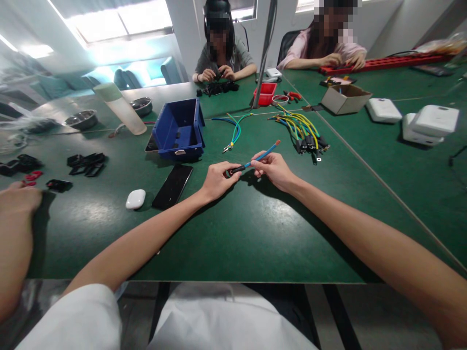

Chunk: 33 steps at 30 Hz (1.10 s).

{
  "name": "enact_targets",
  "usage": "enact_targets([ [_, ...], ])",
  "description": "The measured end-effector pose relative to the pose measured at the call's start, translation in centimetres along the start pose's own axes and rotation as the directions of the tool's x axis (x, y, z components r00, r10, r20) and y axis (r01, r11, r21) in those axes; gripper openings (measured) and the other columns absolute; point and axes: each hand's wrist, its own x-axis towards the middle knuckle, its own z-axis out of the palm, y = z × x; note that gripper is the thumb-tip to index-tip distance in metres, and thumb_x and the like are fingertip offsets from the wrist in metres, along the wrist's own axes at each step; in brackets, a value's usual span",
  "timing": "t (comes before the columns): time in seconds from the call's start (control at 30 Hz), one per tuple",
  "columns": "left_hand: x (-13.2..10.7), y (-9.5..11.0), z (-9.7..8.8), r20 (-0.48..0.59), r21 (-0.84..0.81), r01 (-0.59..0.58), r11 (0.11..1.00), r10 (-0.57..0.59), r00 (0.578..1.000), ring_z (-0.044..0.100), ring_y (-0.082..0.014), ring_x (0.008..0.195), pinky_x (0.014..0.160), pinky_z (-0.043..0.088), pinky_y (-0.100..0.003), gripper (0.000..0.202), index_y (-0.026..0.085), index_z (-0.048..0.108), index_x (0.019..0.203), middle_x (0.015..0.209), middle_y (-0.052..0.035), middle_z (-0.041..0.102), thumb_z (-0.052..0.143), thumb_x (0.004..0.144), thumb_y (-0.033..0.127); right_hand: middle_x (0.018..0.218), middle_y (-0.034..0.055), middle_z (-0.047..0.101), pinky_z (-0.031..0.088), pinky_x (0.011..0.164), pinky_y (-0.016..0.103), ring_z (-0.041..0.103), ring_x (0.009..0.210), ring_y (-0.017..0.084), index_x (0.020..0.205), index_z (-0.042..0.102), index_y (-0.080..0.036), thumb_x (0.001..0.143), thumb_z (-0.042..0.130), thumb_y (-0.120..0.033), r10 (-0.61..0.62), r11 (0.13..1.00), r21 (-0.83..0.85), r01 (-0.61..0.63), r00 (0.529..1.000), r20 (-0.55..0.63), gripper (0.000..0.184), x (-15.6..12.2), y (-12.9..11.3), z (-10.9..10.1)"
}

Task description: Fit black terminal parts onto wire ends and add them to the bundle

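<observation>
A short blue wire (268, 151) with a bare copper end runs between my two hands above the green table. My left hand (219, 180) is closed on the black sleeve (238, 169) at the wire's near end. The fingers of my right hand (276, 172) pinch the blue part just beyond the sleeve, and the copper end points up and right. Beyond my hands lie a few loose blue and green wires (237, 131) with metal lugs. To their right is a bundle of yellow, green and blue wires (301, 127) with black-sleeved ends.
A blue bin (178, 131), a phone (172, 186) and a white earbud case (135, 199) stand left of my hands. Black parts (86, 164) lie farther left, near another person's hand (18, 199). A cardboard box (345, 100) and white devices (430, 124) sit right. Two people work opposite.
</observation>
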Motion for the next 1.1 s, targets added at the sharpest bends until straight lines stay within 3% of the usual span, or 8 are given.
enact_targets([
  [0.13,0.03,0.09,-0.04,-0.002,-0.019,0.01,1.0,-0.01,1.0,0.056,-0.0109,0.061,0.06,0.044,-0.024,0.02,0.016,0.075,0.1,0.077,-0.0027,0.071,0.068,0.081,0.021,0.059,-0.0029,0.06,0.043,0.046,0.019,0.054,0.05,0.008,0.082,0.065,-0.016,0.064,0.085,-0.039,0.004,1.0,0.007,-0.004,1.0,-0.01,0.036,0.01,-0.01,-0.02],
  [0.4,-0.33,-0.07,0.02,0.039,0.039,-0.107,0.994,0.105,0.994,0.058,-0.0118,0.064,0.063,0.044,-0.025,0.022,0.016,0.074,0.105,0.075,-0.0026,0.068,0.065,0.085,0.022,0.057,-0.0034,0.059,0.044,0.047,0.021,0.054,0.049,0.009,0.082,0.065,-0.016,0.063,0.085,-0.042,0.005,1.0,-0.016,-0.005,1.0,-0.004,0.038,0.03,0.14,-0.16],
  [0.7,-0.18,-0.23,0.05,0.056,0.069,-0.105,0.992,0.101,0.993,0.057,-0.0117,0.063,0.063,0.044,-0.025,0.024,0.014,0.073,0.107,0.073,-0.0026,0.067,0.065,0.086,0.023,0.062,-0.0028,0.062,0.044,0.048,0.018,0.056,0.051,0.007,0.084,0.065,-0.016,0.066,0.085,-0.037,-0.004,0.999,0.037,0.005,1.0,-0.001,0.035,0.02,0.34,-0.36],
  [1.1,-0.29,-0.08,0.37,0.13,-0.043,-0.044,0.998,0.049,0.99,0.068,-0.0138,0.076,0.07,0.052,-0.025,0.039,0.013,0.064,0.122,0.097,-0.0076,0.076,0.055,0.084,0.009,0.07,0.002,0.068,0.046,0.047,0.021,0.056,0.051,0.009,0.08,0.065,-0.018,0.065,0.084,-0.046,-0.024,1.0,0.017,0.026,0.996,-0.09,0.037,-0.05,0.16,-0.06],
])
